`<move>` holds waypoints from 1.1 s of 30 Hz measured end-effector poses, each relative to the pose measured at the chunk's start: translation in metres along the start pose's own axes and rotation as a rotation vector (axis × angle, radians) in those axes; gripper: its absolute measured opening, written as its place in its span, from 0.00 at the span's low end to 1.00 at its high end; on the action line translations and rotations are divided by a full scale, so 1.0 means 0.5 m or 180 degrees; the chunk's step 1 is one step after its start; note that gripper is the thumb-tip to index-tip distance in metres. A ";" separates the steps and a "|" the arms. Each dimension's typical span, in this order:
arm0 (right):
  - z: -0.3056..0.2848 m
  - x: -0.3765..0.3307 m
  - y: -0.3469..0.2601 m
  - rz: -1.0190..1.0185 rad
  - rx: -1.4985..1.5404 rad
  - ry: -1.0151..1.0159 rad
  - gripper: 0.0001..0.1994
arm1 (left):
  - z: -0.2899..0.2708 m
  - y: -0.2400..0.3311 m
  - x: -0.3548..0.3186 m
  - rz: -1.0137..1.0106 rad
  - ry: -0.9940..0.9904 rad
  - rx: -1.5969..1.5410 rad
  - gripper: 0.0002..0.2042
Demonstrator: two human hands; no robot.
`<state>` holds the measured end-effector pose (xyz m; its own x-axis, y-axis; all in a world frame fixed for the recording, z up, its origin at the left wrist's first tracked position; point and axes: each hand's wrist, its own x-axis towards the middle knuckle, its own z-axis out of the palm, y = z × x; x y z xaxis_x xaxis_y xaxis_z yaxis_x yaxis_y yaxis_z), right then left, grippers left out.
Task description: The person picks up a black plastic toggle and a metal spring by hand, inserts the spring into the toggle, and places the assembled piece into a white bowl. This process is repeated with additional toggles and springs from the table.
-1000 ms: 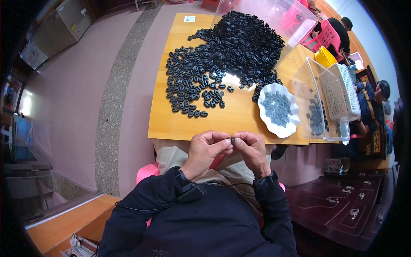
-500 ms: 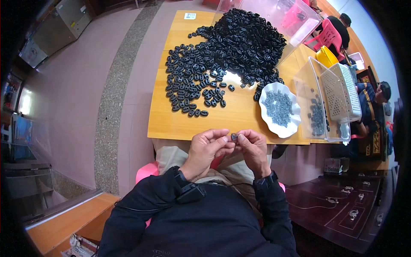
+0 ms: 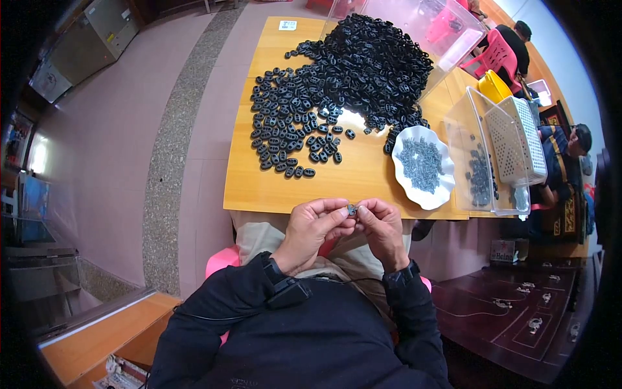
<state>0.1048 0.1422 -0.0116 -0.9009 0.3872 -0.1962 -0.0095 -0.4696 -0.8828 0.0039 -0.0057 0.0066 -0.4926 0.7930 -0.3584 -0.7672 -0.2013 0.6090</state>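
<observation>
Just beyond my lap, at the table's near edge, my two hands meet fingertip to fingertip. My left hand [image 3: 313, 227] is closed, pinching a small dark piece [image 3: 352, 210] between thumb and forefinger. From the other side my right hand [image 3: 383, 230] is pinched closed against that piece; its fingertips hide whatever they hold. Ahead on the table lie a great many black oval pieces with two holes [image 3: 285, 129], spread thinly at the left and heaped [image 3: 379, 61] at the back. A white wavy-rimmed dish [image 3: 442, 192] right of my hands holds small grey pieces [image 3: 421, 165].
The wooden table [image 3: 363, 188] ends just before my lap. On its right stand a clear plastic bin [image 3: 463, 129] with dark pieces inside, a white perforated basket [image 3: 518, 139] and a yellow container [image 3: 494, 86]. Two other people [image 3: 514, 48] sit beyond, one near a pink chair [image 3: 499, 55].
Between my fingertips the dark piece has turned slightly and shows a greyer face. My hands stay almost in place, the right fingertips shifting a little.
</observation>
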 end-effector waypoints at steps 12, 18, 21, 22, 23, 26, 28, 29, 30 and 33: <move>0.006 -0.002 -0.001 -0.0068 -0.0352 -0.0048 0.07 | 0.000 0.000 -0.002 0.0067 0.0076 0.0004 0.09; 0.009 -0.006 -0.006 -0.0366 -0.0830 -0.0112 0.05 | 0.001 0.000 -0.008 0.0226 0.0050 0.0315 0.08; 0.011 -0.009 -0.007 -0.0439 -0.0958 -0.0129 0.05 | 0.000 -0.002 -0.008 0.0290 0.0018 0.0378 0.08; 0.016 -0.009 -0.011 -0.0396 -0.0956 -0.0144 0.05 | -0.001 -0.004 -0.008 0.0295 0.0014 0.0378 0.08; 0.019 -0.009 -0.014 -0.0354 -0.0954 -0.0159 0.05 | -0.003 -0.007 -0.007 0.0316 0.0039 0.0423 0.08; 0.014 -0.006 -0.014 -0.0328 -0.0930 -0.0127 0.05 | -0.001 -0.007 -0.004 0.0336 0.0079 0.0453 0.08; 0.015 -0.002 -0.017 -0.0301 -0.0902 -0.0080 0.05 | 0.001 -0.005 -0.002 0.0341 0.0097 0.0437 0.08; 0.016 0.001 -0.018 -0.0260 -0.0871 -0.0030 0.05 | 0.002 -0.005 0.000 0.0348 0.0137 0.0437 0.08; 0.017 0.002 -0.021 -0.0274 -0.0876 -0.0040 0.05 | 0.001 -0.005 0.001 0.0355 0.0175 0.0435 0.08; 0.023 0.007 -0.037 -0.0248 -0.1015 -0.0083 0.06 | -0.003 -0.001 0.001 0.0343 0.0181 0.0353 0.08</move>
<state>0.0968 0.1434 0.0091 -0.9136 0.3897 -0.1156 0.0539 -0.1658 -0.9847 0.0036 -0.0059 0.0052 -0.5944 0.7358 -0.3244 -0.6602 -0.2163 0.7193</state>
